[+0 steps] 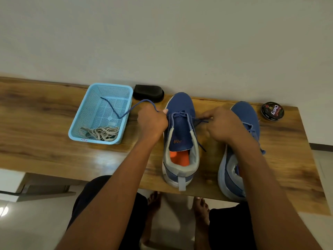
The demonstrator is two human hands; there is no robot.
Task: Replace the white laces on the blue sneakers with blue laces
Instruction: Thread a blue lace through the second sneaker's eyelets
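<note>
The left hand [152, 121] pinches one end of the blue lace [126, 112], which trails left into the basket [75, 130] holding the white laces [102, 133]; the right hand [222, 123] grips the other end, over the left sneaker [180, 105] on the table [45, 114]

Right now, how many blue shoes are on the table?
2. One sneaker stands in the middle between both hands; the other sneaker is to its right, partly hidden behind the right arm. Both rest on the wooden table.
</note>
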